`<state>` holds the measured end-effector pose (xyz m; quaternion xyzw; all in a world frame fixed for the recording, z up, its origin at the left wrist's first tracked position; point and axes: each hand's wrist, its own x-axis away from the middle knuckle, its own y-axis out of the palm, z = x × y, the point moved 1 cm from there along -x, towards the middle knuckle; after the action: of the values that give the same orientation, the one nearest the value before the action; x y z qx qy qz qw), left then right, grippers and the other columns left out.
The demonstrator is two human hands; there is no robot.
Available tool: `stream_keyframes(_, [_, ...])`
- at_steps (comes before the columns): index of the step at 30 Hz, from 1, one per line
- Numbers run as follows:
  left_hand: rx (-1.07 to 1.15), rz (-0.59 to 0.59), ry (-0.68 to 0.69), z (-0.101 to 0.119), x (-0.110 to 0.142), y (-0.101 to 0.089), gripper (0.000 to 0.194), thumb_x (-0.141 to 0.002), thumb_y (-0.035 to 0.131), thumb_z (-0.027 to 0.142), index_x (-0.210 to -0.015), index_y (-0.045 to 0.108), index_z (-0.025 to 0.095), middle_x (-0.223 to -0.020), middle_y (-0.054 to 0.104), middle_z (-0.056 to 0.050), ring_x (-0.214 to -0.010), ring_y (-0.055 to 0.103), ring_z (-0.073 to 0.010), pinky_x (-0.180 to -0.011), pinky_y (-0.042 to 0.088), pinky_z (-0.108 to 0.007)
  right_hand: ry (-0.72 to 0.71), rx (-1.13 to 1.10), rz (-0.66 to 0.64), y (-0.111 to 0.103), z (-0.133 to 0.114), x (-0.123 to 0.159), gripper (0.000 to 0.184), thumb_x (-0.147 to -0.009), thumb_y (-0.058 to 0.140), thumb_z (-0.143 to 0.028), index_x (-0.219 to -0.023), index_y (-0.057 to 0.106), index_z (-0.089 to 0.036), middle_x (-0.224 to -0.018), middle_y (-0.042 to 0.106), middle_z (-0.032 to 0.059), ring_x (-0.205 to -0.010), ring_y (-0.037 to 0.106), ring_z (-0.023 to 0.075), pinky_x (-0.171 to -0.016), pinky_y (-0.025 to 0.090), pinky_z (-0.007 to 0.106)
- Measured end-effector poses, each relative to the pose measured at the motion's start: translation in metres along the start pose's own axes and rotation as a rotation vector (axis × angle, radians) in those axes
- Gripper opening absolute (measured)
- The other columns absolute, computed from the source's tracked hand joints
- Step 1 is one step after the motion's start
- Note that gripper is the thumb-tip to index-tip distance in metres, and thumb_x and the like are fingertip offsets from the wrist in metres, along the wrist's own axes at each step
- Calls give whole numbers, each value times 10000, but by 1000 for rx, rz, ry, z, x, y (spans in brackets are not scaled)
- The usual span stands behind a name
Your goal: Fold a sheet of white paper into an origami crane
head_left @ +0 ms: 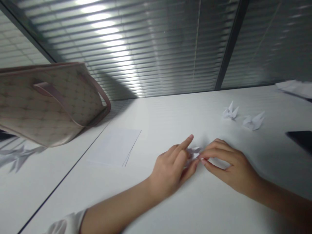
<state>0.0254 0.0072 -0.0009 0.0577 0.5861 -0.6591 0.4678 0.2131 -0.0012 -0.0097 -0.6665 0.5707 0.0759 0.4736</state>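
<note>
A small piece of folded white paper (194, 151) lies on the white table (170, 113) between my two hands. My left hand (174, 167) pinches its left side with thumb and fingers, the index finger stretched out above it. My right hand (227, 165) pinches its right edge with fingertips pressed together. Most of the paper is hidden under my fingers.
A stack of white paper sheets (114, 147) lies to the left. A beige patterned handbag (46, 100) stands at the far left. Two folded paper figures (230, 111) (253, 122) sit at the back right, a dark flat object (301, 139) at the right edge. Blinds (156, 45) run behind the table.
</note>
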Motion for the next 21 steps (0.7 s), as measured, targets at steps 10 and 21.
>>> stream_keyframes(10, [1081, -78, -815, -31, -5, -5, 317, -871, 546, 427, -961, 622, 133, -815, 674, -53, -775, 644, -171, -727, 532, -299, 79, -10, -96, -16, 15, -24, 129, -785, 613, -121, -848, 664, -220, -741, 625, 1, -692, 564, 137, -620, 464, 253])
stream_keyframes(21, [1174, -276, -1008, -21, 1, 2, 248, -666, 790, 244, -835, 670, 107, -679, 708, -28, -620, 619, -112, -635, 473, -220, -270, 346, -11, -19, 12, -7, 159, -810, 624, -110, -938, 678, -186, -810, 666, 44, -760, 572, 160, -694, 476, 294])
